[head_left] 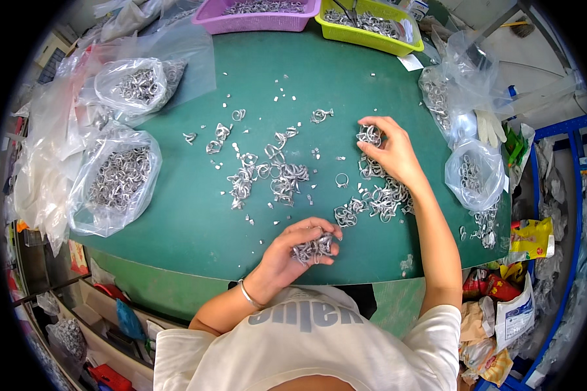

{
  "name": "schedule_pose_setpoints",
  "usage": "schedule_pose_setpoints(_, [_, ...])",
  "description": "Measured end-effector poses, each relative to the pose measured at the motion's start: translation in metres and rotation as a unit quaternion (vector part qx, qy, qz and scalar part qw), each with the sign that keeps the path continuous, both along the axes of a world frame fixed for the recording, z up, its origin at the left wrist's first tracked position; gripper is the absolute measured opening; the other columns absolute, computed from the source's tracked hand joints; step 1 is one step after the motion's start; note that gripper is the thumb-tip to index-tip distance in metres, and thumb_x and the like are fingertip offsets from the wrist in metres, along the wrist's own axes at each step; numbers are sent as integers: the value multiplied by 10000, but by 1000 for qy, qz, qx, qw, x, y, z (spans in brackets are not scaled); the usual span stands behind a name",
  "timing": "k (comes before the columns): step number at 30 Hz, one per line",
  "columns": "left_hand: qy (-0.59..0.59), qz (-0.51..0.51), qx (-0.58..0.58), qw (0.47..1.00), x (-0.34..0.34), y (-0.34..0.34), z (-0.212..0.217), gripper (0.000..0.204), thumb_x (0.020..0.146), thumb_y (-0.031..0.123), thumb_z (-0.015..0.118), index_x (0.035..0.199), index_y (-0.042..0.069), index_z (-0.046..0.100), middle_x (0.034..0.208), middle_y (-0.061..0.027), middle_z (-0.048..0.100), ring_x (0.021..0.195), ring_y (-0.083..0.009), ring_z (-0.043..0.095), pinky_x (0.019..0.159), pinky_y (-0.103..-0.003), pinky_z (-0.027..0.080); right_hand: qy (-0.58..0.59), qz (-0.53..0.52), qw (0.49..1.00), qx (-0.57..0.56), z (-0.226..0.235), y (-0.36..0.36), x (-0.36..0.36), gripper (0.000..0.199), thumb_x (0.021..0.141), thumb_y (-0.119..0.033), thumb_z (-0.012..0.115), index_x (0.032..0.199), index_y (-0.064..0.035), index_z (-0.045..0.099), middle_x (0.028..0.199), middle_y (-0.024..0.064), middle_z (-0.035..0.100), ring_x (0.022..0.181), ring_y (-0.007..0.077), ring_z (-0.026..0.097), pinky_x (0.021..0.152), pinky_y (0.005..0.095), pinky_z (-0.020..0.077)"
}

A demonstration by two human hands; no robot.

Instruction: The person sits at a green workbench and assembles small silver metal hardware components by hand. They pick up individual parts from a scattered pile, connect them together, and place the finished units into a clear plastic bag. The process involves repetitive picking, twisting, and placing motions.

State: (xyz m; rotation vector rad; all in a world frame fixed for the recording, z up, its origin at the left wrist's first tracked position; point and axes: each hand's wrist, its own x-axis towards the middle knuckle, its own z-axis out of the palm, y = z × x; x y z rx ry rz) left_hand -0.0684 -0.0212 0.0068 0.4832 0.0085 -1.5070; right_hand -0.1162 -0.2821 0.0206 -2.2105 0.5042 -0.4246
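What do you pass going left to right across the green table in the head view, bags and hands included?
Clear bag of metal rings → loose ring clusters → left hand holding a bunch of rings → right hand on a ring pile → small clear bag of rings.

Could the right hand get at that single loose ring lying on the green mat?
Probably yes: the right hand rests on a ring pile close by, and the single ring lies apart on bare green mat, nothing covering it.
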Motion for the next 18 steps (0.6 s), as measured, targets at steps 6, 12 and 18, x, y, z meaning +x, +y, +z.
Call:
schedule_pose_setpoints(6, [-15, -52, 41, 998, -6, -2, 1, 352, 932, 313, 435, 838, 2, 571, 878, -138, 543, 710, -211, 585, 564, -272, 537, -78, -5, 847, 526, 22, 1, -11, 350, 841, -73, 592, 1168, 14, 500, 1029, 68, 589, 841, 113, 553, 696, 242, 458])
schedule_pose_setpoints(12, [25, -61, 51, 996, -3, -2, 4, 396, 943, 360, 392, 799, 31, 558, 823, -127, 551, 692, -197, 587, 537, -267, 525, -78, -60, 898, 429, 16, 11, -5, 276, 825, -29, 605, 1087, 39, 556, 1013, 101, 617, 800, 120, 564, 725, 251, 470])
schedule_pose_setpoints(18, [30, -55, 68, 996, -5, 1, 0, 317, 929, 313, 415, 815, 40, 529, 823, -116, 538, 688, -197, 566, 529, -266, 498, -108, -35, 937, 331, 21, 15, -2, 212, 815, 71, 521, 1014, 42, 589, 932, 80, 623, 728, 94, 561, 657, 220, 470])
